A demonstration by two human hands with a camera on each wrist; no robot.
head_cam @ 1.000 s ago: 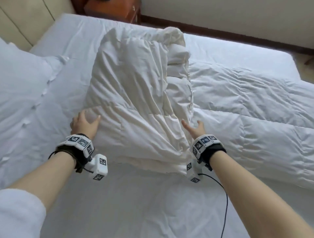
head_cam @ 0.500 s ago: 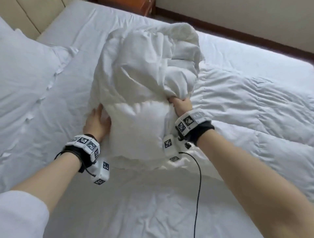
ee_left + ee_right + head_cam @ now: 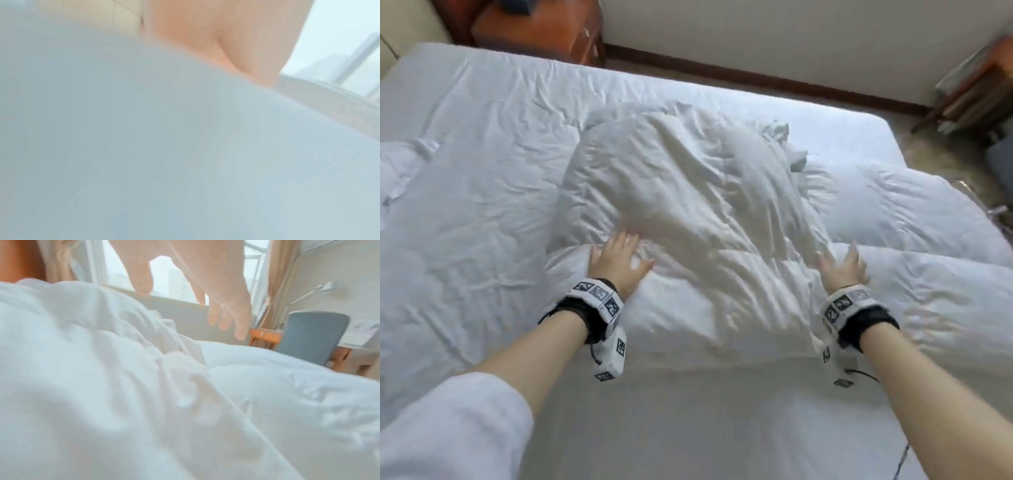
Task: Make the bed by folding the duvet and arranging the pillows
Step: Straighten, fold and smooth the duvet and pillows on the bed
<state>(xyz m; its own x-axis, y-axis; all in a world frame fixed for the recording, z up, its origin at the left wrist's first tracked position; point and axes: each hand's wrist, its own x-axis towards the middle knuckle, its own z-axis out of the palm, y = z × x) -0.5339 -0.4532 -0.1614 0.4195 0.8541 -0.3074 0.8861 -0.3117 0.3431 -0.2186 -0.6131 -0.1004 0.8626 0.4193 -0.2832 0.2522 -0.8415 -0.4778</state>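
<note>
Nearest the camera, a bare stretch of white sheet (image 3: pixel 688 428) covered the bed, with one white sleeve (image 3: pixel 448 428) at the lower left and two bare forearms reaching forward, each wearing one black wrist strap with marker blocks.

Past the sheet, the left hand (image 3: pixel 619 262) lay on the near left part of the folded duvet (image 3: pixel 688 212), fingers spread and straight, pressing flat and clasping nothing. In the left wrist view only a blurred patch of that hand (image 3: pixel 226 37) showed above white cloth. The right hand (image 3: pixel 842 262) was at the duvet's near right edge, fingers spread and straight, gripping nothing; the right wrist view showed the right hand (image 3: pixel 205 280) raised above the duvet (image 3: pixel 123 369), fingers loose and apart from the fabric.

The duvet sat in one rumpled, doubled heap in the middle of the bed, its single lower layer spreading out to the right. One pillow (image 3: pixel 404 164) showed at the far left edge.

Beyond the bed stood one wooden nightstand (image 3: pixel 534 31) against the wall, and one grey-blue chair (image 3: pixel 312 337) near the window.
</note>
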